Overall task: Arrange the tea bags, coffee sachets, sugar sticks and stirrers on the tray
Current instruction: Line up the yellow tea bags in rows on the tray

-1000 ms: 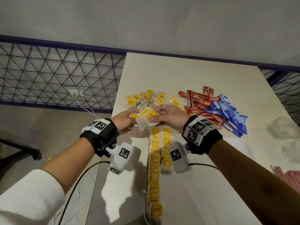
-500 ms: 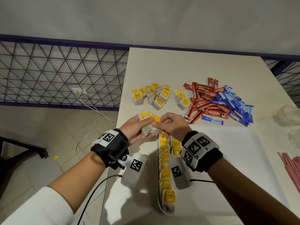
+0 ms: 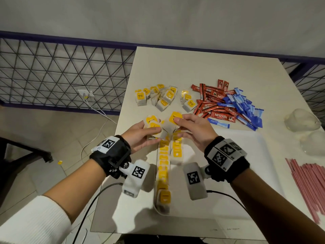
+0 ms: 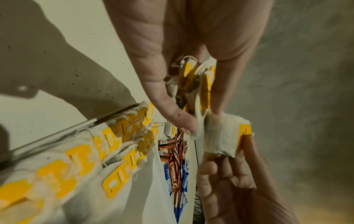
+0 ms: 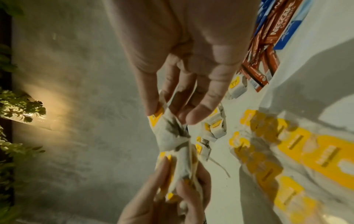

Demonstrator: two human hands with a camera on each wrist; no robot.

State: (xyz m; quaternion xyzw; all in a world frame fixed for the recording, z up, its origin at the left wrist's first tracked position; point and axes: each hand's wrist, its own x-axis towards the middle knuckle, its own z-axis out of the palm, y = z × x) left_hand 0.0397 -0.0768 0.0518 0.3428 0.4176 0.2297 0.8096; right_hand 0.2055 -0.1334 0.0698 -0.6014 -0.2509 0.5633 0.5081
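Observation:
My left hand grips a small bunch of yellow-tagged tea bags just above the far left corner of the white tray. The left wrist view shows the bunch clamped between thumb and fingers. My right hand pinches one tea bag by its yellow tag, touching the bunch; it shows as tea bag in the right wrist view. Two rows of tea bags lie along the tray's left edge, the right row shorter.
Loose tea bags lie beyond the tray, with red coffee sachets and blue sugar sticks piled to their right. Pink stirrers lie at the right edge, clear plastic lumps behind them. The table's left edge drops to the floor.
Both hands have come back from the loose pile to the tray's far end with tea bags. The right hand now holds one bag a little apart from the bunch.

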